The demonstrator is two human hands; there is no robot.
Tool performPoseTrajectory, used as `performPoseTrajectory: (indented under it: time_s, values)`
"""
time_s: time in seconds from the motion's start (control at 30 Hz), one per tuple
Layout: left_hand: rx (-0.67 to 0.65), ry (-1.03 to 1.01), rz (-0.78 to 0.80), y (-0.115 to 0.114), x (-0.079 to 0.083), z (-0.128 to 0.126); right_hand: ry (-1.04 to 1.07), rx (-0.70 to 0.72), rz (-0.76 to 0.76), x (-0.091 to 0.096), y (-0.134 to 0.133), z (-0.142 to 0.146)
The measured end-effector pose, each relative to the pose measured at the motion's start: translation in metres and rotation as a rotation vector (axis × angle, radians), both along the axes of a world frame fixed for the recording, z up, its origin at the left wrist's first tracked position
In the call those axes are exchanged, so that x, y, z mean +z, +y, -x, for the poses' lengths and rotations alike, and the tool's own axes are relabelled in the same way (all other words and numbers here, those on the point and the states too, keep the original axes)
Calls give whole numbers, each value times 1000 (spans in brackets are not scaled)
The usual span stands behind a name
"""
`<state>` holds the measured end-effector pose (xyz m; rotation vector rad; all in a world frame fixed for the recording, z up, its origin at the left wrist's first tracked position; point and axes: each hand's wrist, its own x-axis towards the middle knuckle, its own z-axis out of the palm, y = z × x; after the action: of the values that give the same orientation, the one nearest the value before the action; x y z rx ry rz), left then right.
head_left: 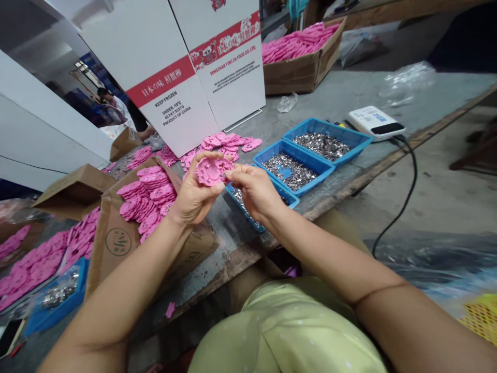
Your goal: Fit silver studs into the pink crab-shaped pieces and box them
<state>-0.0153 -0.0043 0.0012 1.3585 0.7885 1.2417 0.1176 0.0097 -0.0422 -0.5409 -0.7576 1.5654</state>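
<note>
My left hand [196, 194] grips a pink molded plastic piece [210, 172] by its edges, its hollowed side facing me. The fingertips of my right hand [254, 189] are pinched together at the right edge of that piece; whatever small part may sit between them is too small to make out. Under my right hand a blue tray [293, 201] of small shiny metal parts is partly hidden. Beyond it stand two more blue trays, the middle tray [328, 167] and the far tray [363, 139], both holding similar metal bits. Loose pink pieces [229, 140] lie behind my hands.
A cardboard box [104, 259] stacked with pink pieces stands at the left, another box [291, 80] at the back. White printed cartons [233, 88] rise behind. A white device [375, 122] with a black cable [413, 181] sits near the table edge. A person [116, 109] is in the background.
</note>
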Motion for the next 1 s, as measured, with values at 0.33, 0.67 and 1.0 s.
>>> performPoseTrajectory:
  time_s: [0.33, 0.67, 1.0]
  values:
    - [47, -29, 55, 0, -1, 1, -27, -65, -60, -12, 5, 7]
    - [209, -104, 362, 3, 6, 0, -61, -47, -39, -30, 11, 1]
    - [274, -79, 368, 4, 5, 0, -305, -161, -83, -48, 27, -24]
